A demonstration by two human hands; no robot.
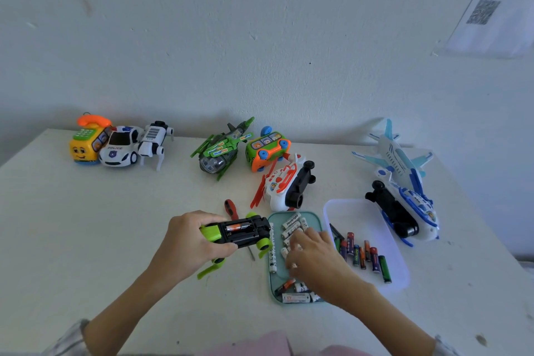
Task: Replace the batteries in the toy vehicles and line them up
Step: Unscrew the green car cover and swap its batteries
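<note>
White table (86,225) against a pale wall, toys scattered along the back. Left hand (190,240) grips a green-and-black toy car (239,233) turned belly-up, fingers curled round its body; the battery bay is open with one battery (238,227) seated. Car looks light, hard plastic, likely stiff; best held by the chassis sides, clear of the green wheels, which may spin. Right hand (312,254) reaches down into the teal tray (319,218) of white batteries (291,222), just beside the car; fingers bent over the pile, but whether they pinch one I cannot tell. Batteries are small, smooth, prone to roll. Clear tray (332,208) further right holds coloured batteries (364,254). Screwdriver (230,208) lies behind the car.
</note>
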